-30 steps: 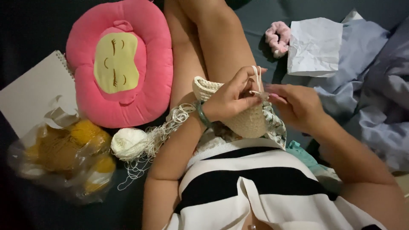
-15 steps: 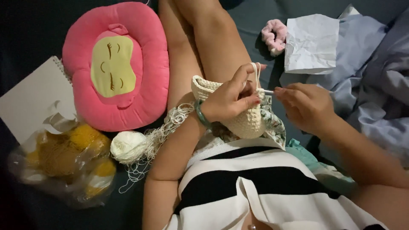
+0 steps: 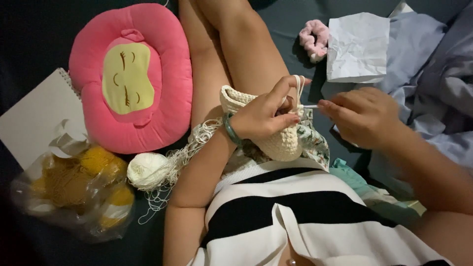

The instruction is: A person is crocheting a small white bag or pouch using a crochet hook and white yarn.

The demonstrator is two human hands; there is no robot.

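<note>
My left hand (image 3: pixel 268 112) grips a cream crocheted piece (image 3: pixel 276 144) resting on my lap, with strands of cream yarn looped over its raised forefinger. My right hand (image 3: pixel 362 116) pinches a thin metal crochet hook (image 3: pixel 310 106) whose tip points left into the work beside the left fingers. A green bangle (image 3: pixel 230 130) circles my left wrist. A ball of cream yarn (image 3: pixel 147 171) lies to the left of my left forearm, with loose tangled strands trailing toward the piece.
A pink face-shaped cushion (image 3: pixel 130 74) lies at upper left, beside a spiral notebook (image 3: pixel 34 116). A clear plastic bag of yellow yarn (image 3: pixel 74 184) sits at lower left. A pink scrunchie (image 3: pixel 314 39) and crumpled white paper (image 3: pixel 357 47) lie at upper right, on bluish cloth (image 3: pixel 433 64).
My right hand has drawn slightly to the right, away from the left hand, leaving the hook's shaft showing between them. The left hand keeps its hold on the crocheted piece.
</note>
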